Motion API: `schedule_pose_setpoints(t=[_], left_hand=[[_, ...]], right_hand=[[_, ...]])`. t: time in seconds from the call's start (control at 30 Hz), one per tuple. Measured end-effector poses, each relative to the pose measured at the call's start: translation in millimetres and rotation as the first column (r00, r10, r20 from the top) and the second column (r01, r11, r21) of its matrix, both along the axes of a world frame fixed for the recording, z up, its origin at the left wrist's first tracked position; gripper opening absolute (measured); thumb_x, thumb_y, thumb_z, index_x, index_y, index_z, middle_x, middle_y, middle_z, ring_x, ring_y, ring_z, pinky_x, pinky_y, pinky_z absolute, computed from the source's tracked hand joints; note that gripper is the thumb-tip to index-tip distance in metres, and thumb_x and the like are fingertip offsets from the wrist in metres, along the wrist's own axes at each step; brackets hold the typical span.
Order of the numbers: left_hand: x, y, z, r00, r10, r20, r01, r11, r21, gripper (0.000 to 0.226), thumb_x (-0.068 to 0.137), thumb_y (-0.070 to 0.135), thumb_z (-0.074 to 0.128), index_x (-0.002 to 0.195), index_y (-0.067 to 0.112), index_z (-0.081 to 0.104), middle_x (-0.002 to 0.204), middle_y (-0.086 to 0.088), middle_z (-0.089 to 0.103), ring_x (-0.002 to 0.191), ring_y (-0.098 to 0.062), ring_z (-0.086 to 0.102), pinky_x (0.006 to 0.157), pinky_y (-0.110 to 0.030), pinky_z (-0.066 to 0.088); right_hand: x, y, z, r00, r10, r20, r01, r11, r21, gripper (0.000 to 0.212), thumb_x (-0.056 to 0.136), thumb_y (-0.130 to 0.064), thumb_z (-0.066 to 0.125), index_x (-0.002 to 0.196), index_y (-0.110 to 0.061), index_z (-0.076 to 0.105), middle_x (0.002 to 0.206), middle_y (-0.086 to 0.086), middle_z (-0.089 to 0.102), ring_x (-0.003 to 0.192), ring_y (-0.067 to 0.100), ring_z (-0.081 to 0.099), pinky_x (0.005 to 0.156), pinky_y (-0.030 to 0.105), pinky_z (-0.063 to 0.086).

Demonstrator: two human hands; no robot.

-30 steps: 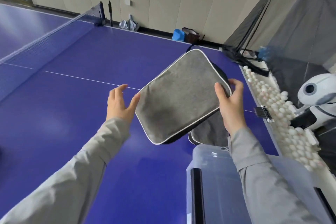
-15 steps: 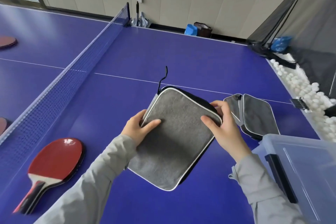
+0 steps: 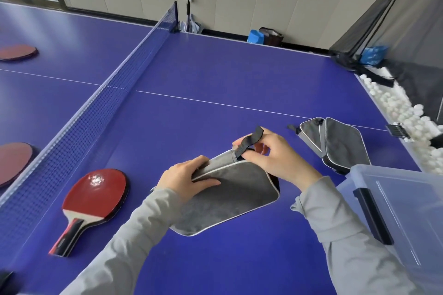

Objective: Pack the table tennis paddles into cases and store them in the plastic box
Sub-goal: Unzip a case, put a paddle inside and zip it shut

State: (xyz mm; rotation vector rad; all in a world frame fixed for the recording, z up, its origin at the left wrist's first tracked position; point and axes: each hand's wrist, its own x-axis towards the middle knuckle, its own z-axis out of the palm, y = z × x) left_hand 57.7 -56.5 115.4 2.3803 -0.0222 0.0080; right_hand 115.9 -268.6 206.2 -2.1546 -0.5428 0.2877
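Both of your hands are on one grey case (image 3: 227, 196), which lies on the blue table (image 3: 215, 67) right in front of you. Your left hand (image 3: 184, 175) grips the case's far edge, with the fingers curled over the edge and the thumb flat on the grey top. Your right hand (image 3: 278, 158) is at the far corner of the case and pinches the black strap (image 3: 249, 141) there. The strap sticks up over your fingers. You cannot see what is inside the case.

Your paddle (image 3: 96, 194) lies on the table to the left of the case, near the net (image 3: 96, 108). Its red side faces up and its handle points toward you. It is apart from the case and is not in any case. Two more red paddles (image 3: 14, 163) lie on the other side of the net.

To the right, the other grey cases (image 3: 340, 146) lie on the table, one partly on top of the other. What is in them cannot be seen.

Your plastic box (image 3: 407, 211) sits at the right, close to you, just beside those cases. It is clear and has a black clip (image 3: 374, 215) on its side. You cannot tell what it holds.

Lots of white balls (image 3: 393, 103) fill a tray past the right edge of the table.
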Motion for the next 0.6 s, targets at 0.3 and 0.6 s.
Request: schedule_pose_setpoints(t=[0.3, 0.6], left_hand=[[-11.9, -3.0, 3.1, 0.994, -0.042, 0.099, 0.028, 0.99, 0.137, 0.041, 0.071, 0.064, 0.064, 0.105, 0.042, 0.055, 0.091, 0.026, 0.061, 0.087, -0.006, 0.058, 0.072, -0.023, 0.041], [-20.9, 4.9, 2.2, 0.992, 0.127, 0.011, -0.123, 0.976, -0.181, 0.029, 0.068, 0.039, 0.08, 0.084, 0.047, 0.057, 0.078, 0.02, 0.064, 0.08, -0.013, 0.061, 0.079, -0.029, 0.049]], right_hand=[[-9.1, 0.0, -2.7, 0.997, 0.061, 0.047, -0.057, 0.995, -0.085, 0.014, 0.08, -0.007, 0.064, 0.077, -0.02, 0.061, 0.066, -0.005, 0.057, 0.059, 0.008, 0.047, 0.06, 0.021, 0.043], [-3.3, -21.9, -14.9, 0.985, -0.131, 0.113, 0.128, 0.991, 0.031, 0.012, 0.081, -0.011, 0.067, 0.074, -0.02, 0.064, 0.066, -0.008, 0.066, 0.061, 0.005, 0.059, 0.062, 0.016, 0.047]])
